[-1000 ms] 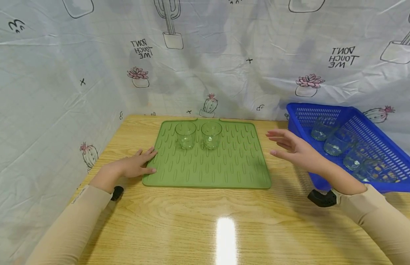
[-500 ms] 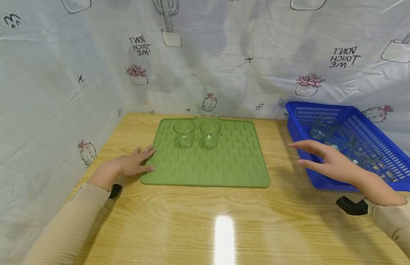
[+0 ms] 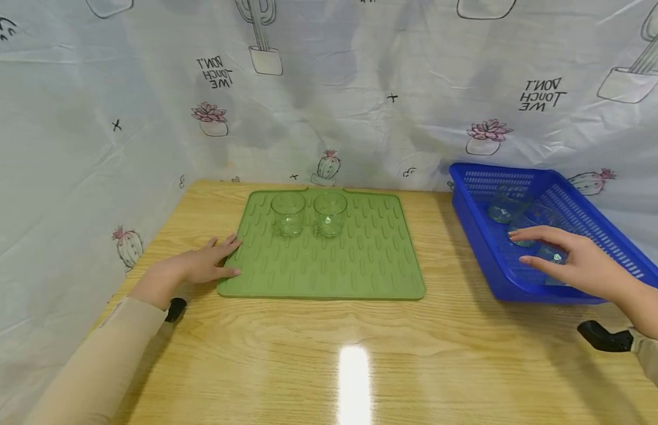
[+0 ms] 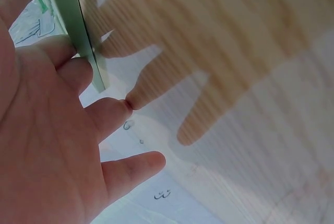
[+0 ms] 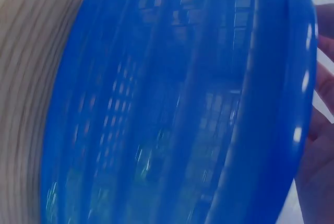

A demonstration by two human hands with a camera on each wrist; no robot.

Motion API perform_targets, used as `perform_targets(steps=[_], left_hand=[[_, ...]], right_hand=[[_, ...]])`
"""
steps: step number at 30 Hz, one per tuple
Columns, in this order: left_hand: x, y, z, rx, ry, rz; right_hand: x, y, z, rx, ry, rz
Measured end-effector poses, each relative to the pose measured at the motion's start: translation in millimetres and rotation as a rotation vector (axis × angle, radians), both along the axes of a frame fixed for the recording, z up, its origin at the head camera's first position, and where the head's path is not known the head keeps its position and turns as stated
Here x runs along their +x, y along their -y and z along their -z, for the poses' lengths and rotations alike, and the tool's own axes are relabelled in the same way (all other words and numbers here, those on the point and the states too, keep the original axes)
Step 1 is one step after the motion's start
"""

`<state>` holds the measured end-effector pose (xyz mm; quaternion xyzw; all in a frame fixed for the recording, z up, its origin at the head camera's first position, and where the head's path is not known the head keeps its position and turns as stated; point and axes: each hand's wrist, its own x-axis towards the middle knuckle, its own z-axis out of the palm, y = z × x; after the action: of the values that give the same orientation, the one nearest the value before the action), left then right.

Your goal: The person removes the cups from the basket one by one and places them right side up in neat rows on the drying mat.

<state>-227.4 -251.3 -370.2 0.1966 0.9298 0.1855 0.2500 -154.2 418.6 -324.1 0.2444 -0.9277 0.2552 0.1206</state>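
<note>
My left hand (image 3: 207, 262) rests at the left edge of a green ribbed mat (image 3: 329, 274), fingers spread and fingertips on its border. The left wrist view shows the palm (image 4: 52, 125) beside the mat's edge (image 4: 75, 25). Two clear drinking glasses stand side by side on the back part of the mat, a left one (image 3: 289, 223) and a right one (image 3: 331, 223). Above the blue basket (image 3: 480, 251) hovers my right hand (image 3: 586, 265), thumb and fingers apart around no object. Beneath it are several clear glasses (image 3: 501, 209), partly covered by the hand.
The wooden table (image 3: 286, 354) extends in front of the mat. A white curtain (image 3: 361, 130) with cactus drawings hangs behind and on the left. The basket's high wall (image 5: 282, 88) fills much of the right wrist view, where my right fingers show past its rim.
My right hand has moved rightward from beside the mat to over the basket. The left hand stays at the mat's edge. The head view has shifted slightly.
</note>
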Motion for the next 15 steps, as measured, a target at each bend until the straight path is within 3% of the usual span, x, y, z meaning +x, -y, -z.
perform_targets(steps=[2, 9, 15], left_hand=[[0.4, 1.8, 1.0, 0.004, -0.001, 0.0], [0.8, 2.3, 0.1, 0.009, -0.001, 0.007], [0.6, 2.2, 1.2, 0.006, -0.013, 0.012]], right_hand=[[0.5, -12, 1.5, 0.038, 0.01, 0.048], [7.3, -45, 7.2, 0.077, 0.18, 0.241], [10.1, -67, 16.5, 0.065, 0.17, 0.303]])
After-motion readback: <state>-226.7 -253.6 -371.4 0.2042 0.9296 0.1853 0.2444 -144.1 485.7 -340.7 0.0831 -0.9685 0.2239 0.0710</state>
